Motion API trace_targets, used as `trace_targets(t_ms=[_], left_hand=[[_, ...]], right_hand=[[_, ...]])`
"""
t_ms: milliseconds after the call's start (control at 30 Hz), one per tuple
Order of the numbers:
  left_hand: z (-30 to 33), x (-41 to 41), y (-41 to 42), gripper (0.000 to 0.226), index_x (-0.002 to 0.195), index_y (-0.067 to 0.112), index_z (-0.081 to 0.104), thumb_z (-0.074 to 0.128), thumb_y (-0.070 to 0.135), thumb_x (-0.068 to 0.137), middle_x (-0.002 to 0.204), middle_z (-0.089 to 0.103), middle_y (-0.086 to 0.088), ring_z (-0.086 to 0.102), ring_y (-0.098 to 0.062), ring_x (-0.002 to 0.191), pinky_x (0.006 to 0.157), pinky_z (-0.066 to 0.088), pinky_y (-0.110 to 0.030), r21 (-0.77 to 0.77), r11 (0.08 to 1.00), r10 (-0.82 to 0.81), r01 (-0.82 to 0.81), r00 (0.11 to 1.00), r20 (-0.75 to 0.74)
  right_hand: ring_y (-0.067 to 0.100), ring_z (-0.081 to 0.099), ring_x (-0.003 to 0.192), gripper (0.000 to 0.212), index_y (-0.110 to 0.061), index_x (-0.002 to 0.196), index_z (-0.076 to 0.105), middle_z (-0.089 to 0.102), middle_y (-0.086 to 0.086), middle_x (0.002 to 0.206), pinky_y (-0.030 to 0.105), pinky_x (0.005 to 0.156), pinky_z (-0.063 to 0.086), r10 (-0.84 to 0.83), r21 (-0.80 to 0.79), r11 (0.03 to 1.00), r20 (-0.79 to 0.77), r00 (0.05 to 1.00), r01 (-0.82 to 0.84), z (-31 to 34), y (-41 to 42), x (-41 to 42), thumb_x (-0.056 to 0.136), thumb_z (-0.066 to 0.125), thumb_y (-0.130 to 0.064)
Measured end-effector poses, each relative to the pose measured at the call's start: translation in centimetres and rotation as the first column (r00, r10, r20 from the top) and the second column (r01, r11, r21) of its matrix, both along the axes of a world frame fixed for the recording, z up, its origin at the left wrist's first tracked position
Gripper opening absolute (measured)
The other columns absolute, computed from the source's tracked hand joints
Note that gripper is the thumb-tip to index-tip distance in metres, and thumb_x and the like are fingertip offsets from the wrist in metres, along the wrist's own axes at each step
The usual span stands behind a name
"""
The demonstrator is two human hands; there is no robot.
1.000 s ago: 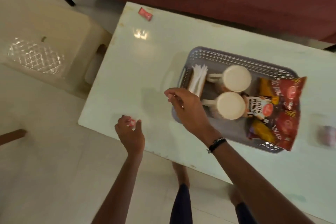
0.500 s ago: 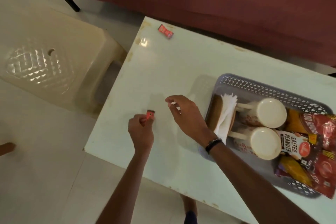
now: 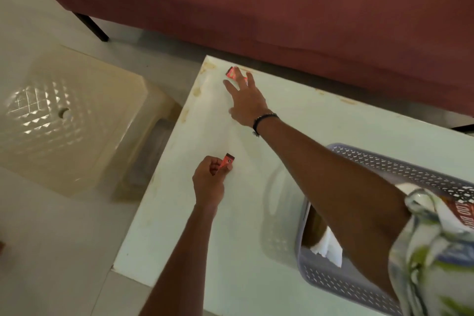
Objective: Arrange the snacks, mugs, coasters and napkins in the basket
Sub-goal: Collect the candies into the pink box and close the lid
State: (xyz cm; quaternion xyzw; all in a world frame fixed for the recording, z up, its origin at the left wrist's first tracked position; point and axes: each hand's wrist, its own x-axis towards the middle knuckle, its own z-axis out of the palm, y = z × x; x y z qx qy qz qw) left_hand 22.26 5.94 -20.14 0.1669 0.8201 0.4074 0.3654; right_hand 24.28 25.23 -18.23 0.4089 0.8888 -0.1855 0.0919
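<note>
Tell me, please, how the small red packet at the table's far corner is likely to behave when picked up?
The red packet looks thin and flat, so probably light and floppy. On the glossy table it may slide before the right hand pinches it.

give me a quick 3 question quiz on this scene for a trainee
1. True or false: the left hand holds a small red packet.
2. The right hand reaches for a second red packet lying at which spot on the table? A) far corner B) near edge C) beside the basket
3. Fill in: white ____ stand in the basket's left end.

Key: 1 true; 2 A; 3 napkins.
</note>
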Motion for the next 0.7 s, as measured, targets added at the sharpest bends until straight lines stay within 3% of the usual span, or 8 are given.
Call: trace_targets(t_ms=[100, 233, 333, 400, 500, 567, 633, 700], left_hand=[[0.1, 0.0, 0.0, 0.016, 0.072, 0.016, 0.056, 0.070, 0.016, 0.078, 0.072, 0.057, -0.002, 0.051, -0.015, 0.067, 0.055, 0.040, -0.011, 0.012, 1.000, 0.018, -0.019, 0.999, 0.045], [0.4, 0.0, 0.1, 0.016, 0.073, 0.017, 0.056, 0.071, 0.016, 0.077, 0.073, 0.059, -0.002, 0.052, -0.016, 0.069, 0.066, 0.044, -0.027, -0.003, 1.000, 0.017, -0.017, 0.999, 0.040], [0.5, -0.1, 0.1, 0.015, 0.076, 0.015, 0.057, 0.072, 0.016, 0.076, 0.077, 0.062, -0.005, 0.054, -0.017, 0.071, 0.067, 0.045, -0.029, -0.012, 1.000, 0.014, -0.013, 0.999, 0.037], [0.5, 0.0, 0.1, 0.016, 0.077, 0.014, 0.057, 0.073, 0.017, 0.076, 0.079, 0.062, -0.007, 0.055, -0.018, 0.072, 0.069, 0.048, -0.032, -0.018, 1.000, 0.005, -0.004, 1.000, 0.023], [0.9, 0.0, 0.3, 0.015, 0.080, 0.012, 0.057, 0.071, 0.016, 0.078, 0.080, 0.061, -0.006, 0.054, -0.016, 0.071, 0.064, 0.046, -0.020, -0.024, 1.000, -0.001, 0.002, 0.999, 0.035], [1.3, 0.0, 0.3, 0.015, 0.084, 0.012, 0.057, 0.070, 0.019, 0.080, 0.082, 0.061, -0.004, 0.055, -0.017, 0.075, 0.068, 0.046, -0.020, -0.059, 0.998, 0.002, 0.001, 0.999, 0.047], [2.0, 0.6, -0.3, 0.014, 0.081, 0.015, 0.057, 0.070, 0.022, 0.081, 0.079, 0.062, -0.001, 0.058, -0.020, 0.078, 0.079, 0.048, -0.031, -0.086, 0.996, 0.000, 0.005, 0.999, 0.054], [3.4, 2.5, -1.4, 0.012, 0.079, 0.018, 0.059, 0.070, 0.023, 0.081, 0.074, 0.062, 0.003, 0.059, -0.016, 0.072, 0.082, 0.050, -0.035, -0.075, 0.997, 0.018, -0.013, 0.997, 0.071]], right_hand=[[0.031, 0.001, 0.146, 0.060, -0.016, 0.148, 0.019, 0.001, 0.007, 0.159, 0.045, 0.117, 0.020, -0.006, -0.046, 0.999, -0.010, 1.000, 0.006, -0.8, 0.5, 0.3, 0.095, 0.044, -0.027], [0.029, 0.028, 0.136, 0.050, -0.003, 0.142, 0.031, 0.028, 0.012, 0.151, 0.035, 0.112, 0.034, 0.013, 0.159, 0.987, -0.124, 0.992, 0.007, -1.8, -2.7, 2.2, 0.093, 0.042, -0.009], [0.029, 0.045, 0.120, 0.045, 0.001, 0.128, 0.048, 0.046, 0.014, 0.134, 0.034, 0.090, 0.051, 0.009, 0.187, 0.982, -0.202, 0.979, 0.030, -1.5, -6.1, 4.8, 0.084, 0.047, 0.008], [0.030, 0.057, 0.101, 0.037, 0.002, 0.108, 0.062, 0.058, 0.015, 0.113, 0.035, 0.068, 0.058, 0.026, 0.191, 0.982, -0.199, 0.980, 0.013, -0.7, -8.8, 6.7, 0.073, 0.058, 0.014], [0.024, 0.063, 0.074, 0.036, -0.004, 0.078, 0.070, 0.065, 0.009, 0.084, 0.026, 0.040, 0.049, 0.021, 0.158, 0.987, -0.165, 0.986, 0.005, -0.1, -12.3, 9.0, 0.047, 0.078, 0.012], [0.024, 0.062, 0.080, 0.033, -0.007, 0.089, 0.070, 0.065, 0.008, 0.088, 0.027, 0.047, 0.049, -0.023, 0.121, 0.992, -0.179, 0.984, 0.045, 0.8, -13.9, 9.9, 0.059, 0.074, 0.006], [0.027, 0.058, 0.097, 0.030, -0.008, 0.109, 0.064, 0.061, 0.010, 0.104, 0.034, 0.070, 0.050, -0.170, -0.060, 0.985, -0.234, 0.957, 0.161, 1.7, -14.9, 10.6, 0.082, 0.054, 0.001], [0.024, 0.058, 0.098, 0.025, -0.012, 0.106, 0.066, 0.063, 0.008, 0.105, 0.033, 0.081, 0.049, -0.362, -0.216, 0.928, -0.326, 0.873, 0.304, 3.3, -15.8, 11.9, 0.087, 0.051, -0.006]])
